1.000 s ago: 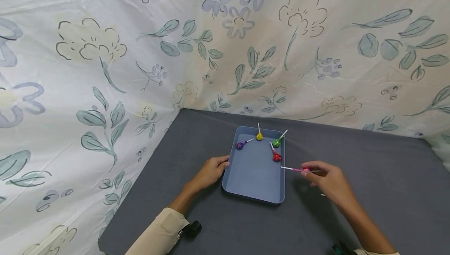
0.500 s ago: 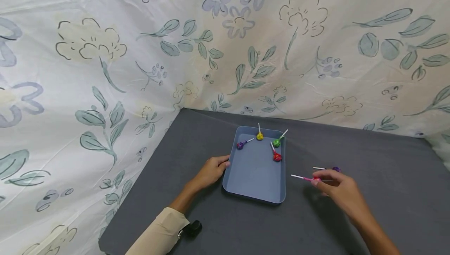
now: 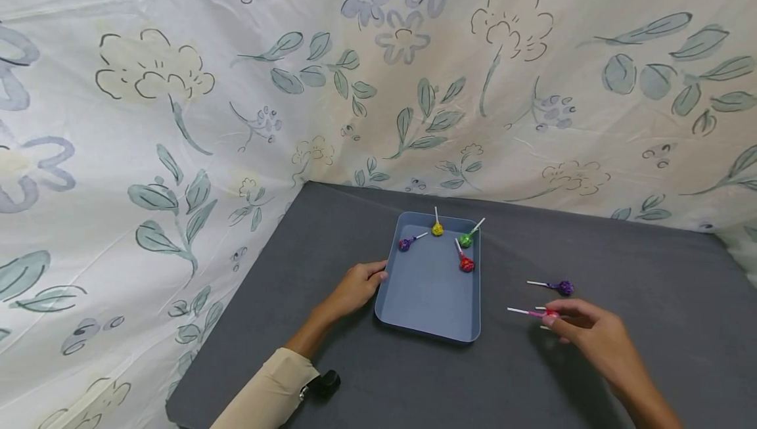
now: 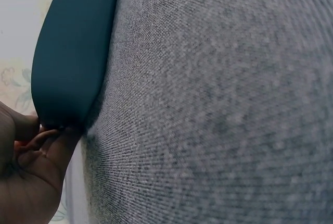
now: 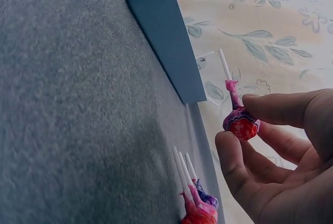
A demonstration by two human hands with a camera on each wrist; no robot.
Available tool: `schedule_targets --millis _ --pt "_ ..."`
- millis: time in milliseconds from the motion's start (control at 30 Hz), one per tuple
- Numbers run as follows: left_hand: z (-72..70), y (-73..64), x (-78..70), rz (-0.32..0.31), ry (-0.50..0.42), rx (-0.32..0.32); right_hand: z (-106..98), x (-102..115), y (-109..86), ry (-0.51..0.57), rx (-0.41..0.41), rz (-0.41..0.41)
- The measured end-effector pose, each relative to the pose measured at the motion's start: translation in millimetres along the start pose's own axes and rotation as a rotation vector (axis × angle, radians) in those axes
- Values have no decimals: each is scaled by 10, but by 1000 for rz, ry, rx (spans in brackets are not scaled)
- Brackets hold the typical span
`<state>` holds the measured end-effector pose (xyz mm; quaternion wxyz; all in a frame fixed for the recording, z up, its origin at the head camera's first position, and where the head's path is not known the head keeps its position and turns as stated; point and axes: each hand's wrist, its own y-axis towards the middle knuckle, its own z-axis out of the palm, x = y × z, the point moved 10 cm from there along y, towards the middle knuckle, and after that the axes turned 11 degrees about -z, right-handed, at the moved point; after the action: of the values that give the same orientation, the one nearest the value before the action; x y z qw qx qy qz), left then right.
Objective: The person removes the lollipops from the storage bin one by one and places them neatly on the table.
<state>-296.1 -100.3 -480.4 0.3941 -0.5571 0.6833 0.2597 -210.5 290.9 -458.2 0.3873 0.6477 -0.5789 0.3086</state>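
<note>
head view: pink lollipop (image 3: pixel 535 314) in right hand (image 3: pixel 594 334), tray (image 3: pixel 422 294) against left hand (image 3: pixel 355 288)

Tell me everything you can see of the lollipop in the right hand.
The lollipop has a round head in a pink, red and purple wrapper, gathered into a narrow pink neck around a straight white stick. The wrapper looks like thin, crinkled film and is on. The right hand pinches the head between thumb and finger, above the gray table, with the stick pointing toward the blue-gray tray.
</note>
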Motion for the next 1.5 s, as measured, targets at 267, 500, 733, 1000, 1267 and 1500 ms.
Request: schedule_targets --millis 267,500,733,1000,1267,1500 --pt "11 -2 16 -8 -15 16 -119 -53 -54 27 -45 -20" --pt "11 3 5 -6 -22 13 -190 -207 -117 -7 -31 59" --pt "17 6 12 -18 -23 10 -286 -387 -139 -41 9 199" --pt "20 13 5 -22 -38 8 -341 -529 -222 -100 73 271" --pt "12 14 -20 -5 -33 4 -366 -604 -291 -150 108 309" --pt "18 16 -6 -16 -31 12 -402 -707 -329 -211 131 367"
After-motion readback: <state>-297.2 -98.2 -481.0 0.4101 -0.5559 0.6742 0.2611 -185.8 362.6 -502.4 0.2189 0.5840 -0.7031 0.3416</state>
